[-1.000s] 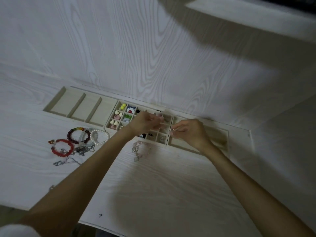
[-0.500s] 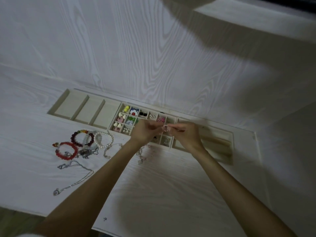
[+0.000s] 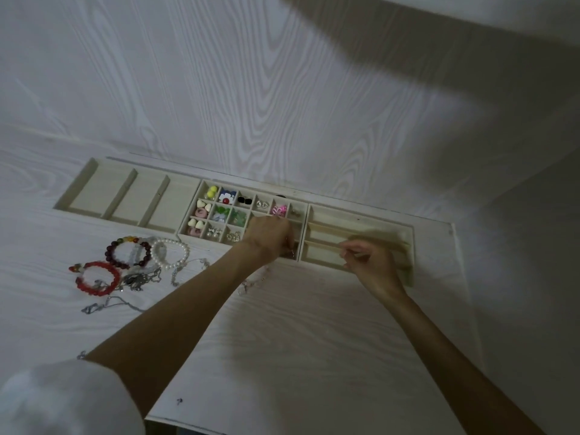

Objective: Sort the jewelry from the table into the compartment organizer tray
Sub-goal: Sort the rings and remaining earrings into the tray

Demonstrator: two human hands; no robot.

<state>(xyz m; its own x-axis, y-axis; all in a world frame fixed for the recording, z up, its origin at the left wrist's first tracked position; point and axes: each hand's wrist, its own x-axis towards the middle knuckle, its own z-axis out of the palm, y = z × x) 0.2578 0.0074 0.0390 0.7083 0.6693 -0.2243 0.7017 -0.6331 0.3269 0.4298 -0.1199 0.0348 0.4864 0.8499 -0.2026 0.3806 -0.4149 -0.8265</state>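
Note:
The beige compartment organizer tray (image 3: pixel 147 200) lies along the wall. Its middle grid (image 3: pixel 230 216) holds several small earrings and beads. My left hand (image 3: pixel 269 236) reaches into a front right cell of that grid, fingers curled down and pinching what looks like a small silver earring (image 3: pixel 292 254). My right hand (image 3: pixel 368 260) hovers over the tray's right section (image 3: pixel 361 221), fingers curled with thumb and forefinger together; I see nothing between them. On the table lie a red bracelet (image 3: pixel 97 279), a dark beaded bracelet (image 3: pixel 127 251), a pearl bracelet (image 3: pixel 169 252) and silver chains (image 3: pixel 139 279).
Another thin chain (image 3: pixel 108 305) lies near the table's left front, and a pale chain (image 3: pixel 251 282) shows beside my left forearm. The tray's left section has three long bare compartments. A wood-grain wall stands right behind the tray. The table edge runs at bottom left.
My hands were together over the grid, pinching one small silver piece. They have parted: the left dropped to a front cell, the right drew away to the right section.

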